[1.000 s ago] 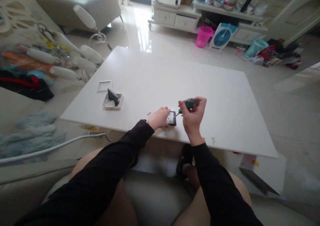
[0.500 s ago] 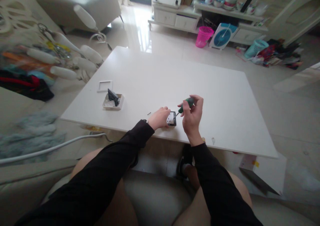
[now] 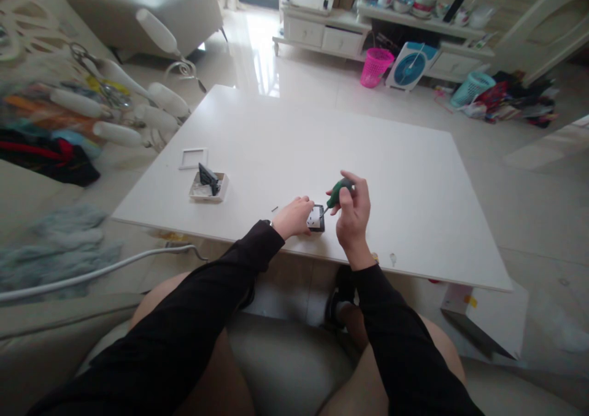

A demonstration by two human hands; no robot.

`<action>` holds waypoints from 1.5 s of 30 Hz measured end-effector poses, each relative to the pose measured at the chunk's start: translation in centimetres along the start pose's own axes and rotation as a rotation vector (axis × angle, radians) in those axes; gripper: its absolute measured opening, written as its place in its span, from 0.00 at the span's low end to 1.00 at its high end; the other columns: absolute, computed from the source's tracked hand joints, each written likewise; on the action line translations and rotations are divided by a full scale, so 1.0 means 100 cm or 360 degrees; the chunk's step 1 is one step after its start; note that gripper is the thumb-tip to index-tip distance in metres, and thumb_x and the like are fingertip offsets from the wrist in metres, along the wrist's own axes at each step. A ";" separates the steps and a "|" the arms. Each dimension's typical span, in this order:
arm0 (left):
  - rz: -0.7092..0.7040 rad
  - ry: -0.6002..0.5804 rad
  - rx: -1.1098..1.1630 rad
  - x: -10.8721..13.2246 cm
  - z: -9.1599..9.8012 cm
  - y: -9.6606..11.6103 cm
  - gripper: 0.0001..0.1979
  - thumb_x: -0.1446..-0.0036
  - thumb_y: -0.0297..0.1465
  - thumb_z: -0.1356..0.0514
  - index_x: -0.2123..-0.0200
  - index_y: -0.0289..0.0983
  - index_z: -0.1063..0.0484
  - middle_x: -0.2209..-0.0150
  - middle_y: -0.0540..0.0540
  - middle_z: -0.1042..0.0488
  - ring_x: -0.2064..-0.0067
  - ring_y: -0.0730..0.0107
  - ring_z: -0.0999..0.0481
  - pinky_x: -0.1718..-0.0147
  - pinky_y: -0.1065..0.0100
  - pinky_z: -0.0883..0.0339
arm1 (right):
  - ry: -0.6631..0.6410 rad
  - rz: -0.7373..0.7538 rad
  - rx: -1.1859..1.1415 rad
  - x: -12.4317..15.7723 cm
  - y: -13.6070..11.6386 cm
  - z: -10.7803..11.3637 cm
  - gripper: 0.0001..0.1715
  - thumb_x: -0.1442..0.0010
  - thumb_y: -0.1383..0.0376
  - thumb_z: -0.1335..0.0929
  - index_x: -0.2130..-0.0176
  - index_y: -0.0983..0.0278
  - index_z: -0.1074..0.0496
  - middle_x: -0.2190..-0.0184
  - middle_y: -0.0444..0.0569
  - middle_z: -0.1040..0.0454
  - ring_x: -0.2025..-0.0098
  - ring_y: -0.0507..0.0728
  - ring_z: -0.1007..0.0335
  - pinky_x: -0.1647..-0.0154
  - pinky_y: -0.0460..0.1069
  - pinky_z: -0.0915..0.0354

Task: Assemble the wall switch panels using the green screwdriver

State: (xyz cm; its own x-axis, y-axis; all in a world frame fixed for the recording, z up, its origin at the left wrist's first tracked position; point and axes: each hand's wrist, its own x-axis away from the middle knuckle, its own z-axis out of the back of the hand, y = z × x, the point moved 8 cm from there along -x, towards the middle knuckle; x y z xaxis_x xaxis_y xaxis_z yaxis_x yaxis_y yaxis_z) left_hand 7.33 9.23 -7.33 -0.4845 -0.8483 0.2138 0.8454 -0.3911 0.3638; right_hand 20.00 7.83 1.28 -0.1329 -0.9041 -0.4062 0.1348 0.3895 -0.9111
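Head camera looks forward and down, close over the table [image 3: 276, 127].

right hand [image 3: 353, 215] fingers curled tighter round green screwdriver [image 3: 339, 189], handle rotated and drawn closer

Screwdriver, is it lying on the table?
No, the right hand grips the screwdriver, its tip down at the socket that the left hand holds.

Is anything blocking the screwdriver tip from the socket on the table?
Nothing visible does. The right hand holds the screwdriver with its tip already at the socket, near its upper right edge. The left hand grips the socket from the left side, away from the tip.
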 end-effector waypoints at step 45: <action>0.0007 0.0007 -0.0007 0.000 0.000 0.000 0.28 0.53 0.35 0.22 0.51 0.35 0.27 0.46 0.35 0.25 0.44 0.50 0.24 0.44 0.58 0.30 | 0.0033 0.0082 0.0081 -0.001 -0.010 0.004 0.15 0.29 0.52 0.33 0.50 0.57 0.25 0.55 0.48 0.30 0.62 0.52 0.24 0.79 0.43 0.34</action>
State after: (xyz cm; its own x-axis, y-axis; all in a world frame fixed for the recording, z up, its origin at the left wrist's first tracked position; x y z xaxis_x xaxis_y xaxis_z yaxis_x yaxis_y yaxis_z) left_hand 7.37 9.20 -7.35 -0.4797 -0.8515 0.2115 0.8485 -0.3889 0.3587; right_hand 20.25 7.48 2.22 -0.1450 -0.8790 -0.4542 0.1917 0.4254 -0.8844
